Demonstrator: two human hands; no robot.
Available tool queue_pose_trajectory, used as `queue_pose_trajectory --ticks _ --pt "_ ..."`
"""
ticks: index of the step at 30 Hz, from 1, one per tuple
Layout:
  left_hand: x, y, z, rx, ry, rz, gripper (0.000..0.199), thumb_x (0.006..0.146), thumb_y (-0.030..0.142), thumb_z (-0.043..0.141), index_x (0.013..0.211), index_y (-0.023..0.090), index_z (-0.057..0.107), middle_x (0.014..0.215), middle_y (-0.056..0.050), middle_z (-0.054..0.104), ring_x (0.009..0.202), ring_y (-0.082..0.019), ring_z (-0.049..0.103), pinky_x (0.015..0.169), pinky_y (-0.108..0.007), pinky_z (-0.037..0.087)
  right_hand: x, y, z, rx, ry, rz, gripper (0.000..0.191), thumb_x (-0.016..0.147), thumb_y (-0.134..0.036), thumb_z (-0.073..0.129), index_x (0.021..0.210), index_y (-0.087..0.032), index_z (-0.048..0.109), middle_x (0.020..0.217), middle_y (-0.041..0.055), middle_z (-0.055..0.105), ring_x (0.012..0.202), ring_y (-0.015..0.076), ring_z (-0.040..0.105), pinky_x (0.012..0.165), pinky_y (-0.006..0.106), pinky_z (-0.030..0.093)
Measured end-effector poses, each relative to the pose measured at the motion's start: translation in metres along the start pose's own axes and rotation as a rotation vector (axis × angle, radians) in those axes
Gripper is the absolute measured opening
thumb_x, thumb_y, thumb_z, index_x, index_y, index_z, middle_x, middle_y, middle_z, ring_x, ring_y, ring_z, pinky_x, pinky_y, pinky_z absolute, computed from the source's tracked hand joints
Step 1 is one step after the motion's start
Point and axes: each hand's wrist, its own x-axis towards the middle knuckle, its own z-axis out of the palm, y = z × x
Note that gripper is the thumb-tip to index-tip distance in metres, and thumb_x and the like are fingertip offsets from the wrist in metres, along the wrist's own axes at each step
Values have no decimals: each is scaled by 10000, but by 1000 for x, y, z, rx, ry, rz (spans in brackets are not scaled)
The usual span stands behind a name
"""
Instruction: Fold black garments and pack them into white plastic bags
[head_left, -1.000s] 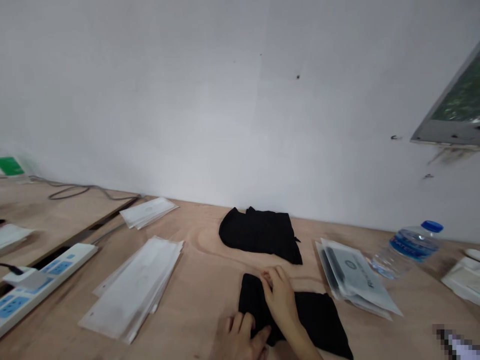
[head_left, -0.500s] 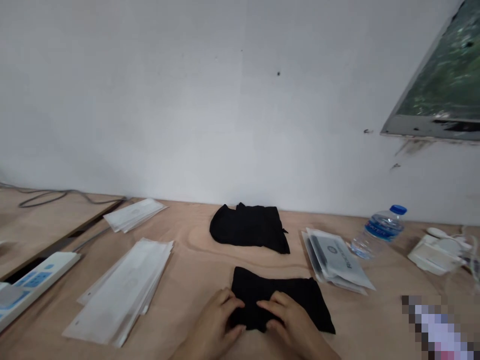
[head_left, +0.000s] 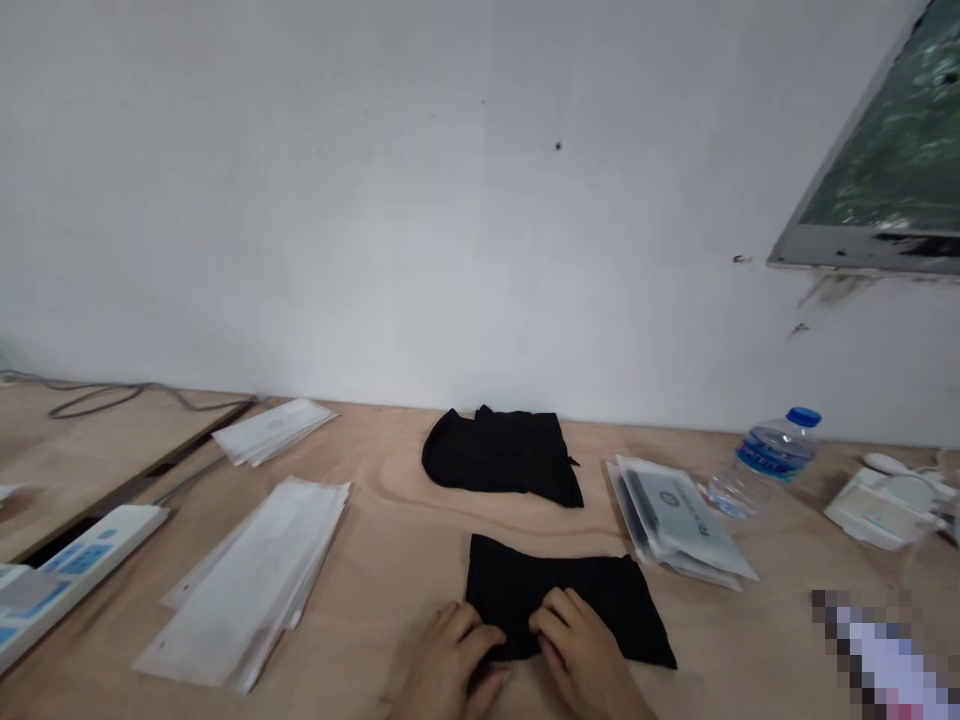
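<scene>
A black cloth (head_left: 600,605) lies flat on the wooden table, close to me. My left hand (head_left: 454,655) is at its lower left corner, thumb and forefinger at the near edge. Fingers of my right hand (head_left: 577,645) are bent and rest on the cloth's near middle, pressed together. Whether either hand pinches the fabric is hard to make out. Farther back, near the wall, a second black cloth (head_left: 499,452) lies bunched and untouched.
On the left are two stacks of white pouches (head_left: 247,585), a power strip (head_left: 90,570) and a grey cable. To the right lie printed pouches (head_left: 686,520), a water bottle (head_left: 772,460), a white device (head_left: 885,505) and a pixelated object.
My hands have shifted slightly; the left thumb and fingers have moved right along the near edge, and the right fingers are more curled. The view has turned slightly.
</scene>
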Motion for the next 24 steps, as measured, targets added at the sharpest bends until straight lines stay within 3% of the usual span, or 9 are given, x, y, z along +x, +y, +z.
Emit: queue_pose_trajectory --ticks 4,7,10,13,15,17,20,24 --pt "9 9 2 -43 4 -73 213 791 148 603 981 229 654 953 -55 624 903 -226 573 790 -356 458 5 -3 -14 81 -62 -24 462 710 17 467 1040 -287 576 1031 0 599 955 191 541 886 376 418" --pt "15 14 5 -74 14 -82 197 808 117 558 941 220 661 928 -48 627 874 -207 573 779 -337 446 12 -5 -9 60 -63 16 297 710 4 479 826 -245 590 854 -20 608 841 172 546 802 319 432" --pt "15 12 6 -91 21 -62 213 812 112 548 957 219 660 923 -44 619 865 -195 564 774 -321 437 14 -7 0 -54 16 70 314 683 53 425 748 -217 571 792 -3 593 770 167 542 718 287 431" --pt "9 6 4 -56 -53 4 289 764 140 622 1025 260 660 967 -39 601 905 -209 551 793 -327 429 10 -10 -4 -81 -39 105 384 670 85 377 744 -222 595 784 4 604 729 162 566 646 267 426" --pt "5 3 2 -2 -122 40 380 722 171 680 1081 294 650 1009 -44 590 941 -233 542 804 -344 428 6 -10 -12 -71 -98 93 390 677 72 388 756 -233 617 799 8 615 744 172 587 662 281 434" --pt "2 2 0 23 -156 47 430 703 209 712 1116 301 638 1039 -54 585 963 -253 538 810 -360 433 2 -10 -17 -66 -69 74 392 718 37 404 853 -246 640 862 21 633 805 194 599 716 312 442" --pt "4 1 -7 -46 -95 36 338 780 237 647 1115 279 636 1047 -62 592 971 -241 541 830 -355 443 -1 -8 -12 -47 22 89 470 744 27 383 1020 -262 631 1004 33 661 880 207 608 753 332 440" --pt "29 -5 -28 -191 103 10 285 924 204 406 1076 258 641 1002 -56 603 954 -193 549 847 -325 450 -2 -5 3 -4 9 146 561 674 57 369 1035 -274 643 1062 8 680 934 199 618 786 326 430"
